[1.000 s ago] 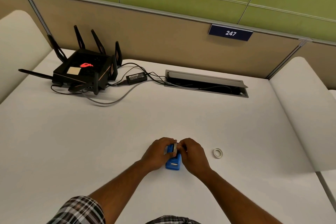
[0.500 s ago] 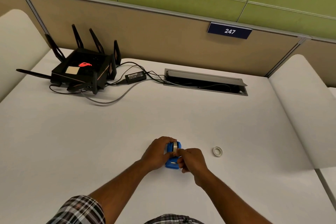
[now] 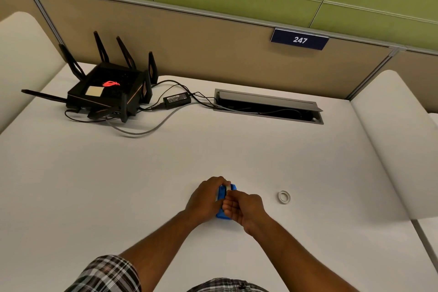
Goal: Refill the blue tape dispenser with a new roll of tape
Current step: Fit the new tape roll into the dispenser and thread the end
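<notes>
The blue tape dispenser [image 3: 222,193] lies on the white desk [image 3: 118,185] near the front middle, with a pale tape roll [image 3: 229,188] seated at its far end. My left hand [image 3: 205,198] wraps the dispenser's left side. My right hand [image 3: 244,208] is closed over its near right part, fingers pinched at the tape; whether it holds the tape's end is hidden. A small white tape ring [image 3: 284,196] lies flat on the desk to the right, apart from both hands.
A black router [image 3: 107,91] with several antennas sits at the back left, with its power brick [image 3: 177,99] and cables trailing into an open cable tray [image 3: 267,106] at the back middle. A partition wall runs behind. White padded dividers flank the desk.
My right hand has slid from the dispenser's far end toward me along its top. My left hand stays on the dispenser. The white ring has not moved.
</notes>
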A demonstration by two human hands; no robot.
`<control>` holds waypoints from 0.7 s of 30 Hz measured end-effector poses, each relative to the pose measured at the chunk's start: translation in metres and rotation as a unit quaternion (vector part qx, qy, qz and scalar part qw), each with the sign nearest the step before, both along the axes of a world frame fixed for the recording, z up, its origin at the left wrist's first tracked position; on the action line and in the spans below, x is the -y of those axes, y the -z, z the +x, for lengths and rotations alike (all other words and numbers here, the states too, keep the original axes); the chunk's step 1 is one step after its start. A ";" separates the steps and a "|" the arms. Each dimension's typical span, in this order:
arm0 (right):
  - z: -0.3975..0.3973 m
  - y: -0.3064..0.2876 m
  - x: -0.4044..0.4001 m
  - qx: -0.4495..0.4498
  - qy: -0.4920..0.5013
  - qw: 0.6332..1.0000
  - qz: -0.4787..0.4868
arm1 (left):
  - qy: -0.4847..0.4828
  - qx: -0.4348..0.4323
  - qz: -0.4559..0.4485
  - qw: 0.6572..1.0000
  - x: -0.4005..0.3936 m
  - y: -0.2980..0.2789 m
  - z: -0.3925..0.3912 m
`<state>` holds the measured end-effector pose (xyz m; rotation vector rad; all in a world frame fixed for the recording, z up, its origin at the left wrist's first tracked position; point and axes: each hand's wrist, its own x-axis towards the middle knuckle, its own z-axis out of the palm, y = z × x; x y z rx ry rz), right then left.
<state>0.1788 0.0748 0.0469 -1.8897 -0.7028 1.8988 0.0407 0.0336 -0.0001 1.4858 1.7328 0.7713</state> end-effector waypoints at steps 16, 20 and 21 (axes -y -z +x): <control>-0.003 0.008 0.012 0.072 0.001 0.996 0.043 | 0.066 0.091 -0.106 0.988 0.005 0.009 -0.019; -0.004 0.009 0.021 0.085 -0.006 0.995 0.052 | 0.089 0.032 -0.081 0.992 0.007 0.015 -0.019; -0.004 0.009 0.023 0.088 -0.007 0.994 0.058 | 0.078 0.025 -0.071 0.994 0.007 0.017 -0.017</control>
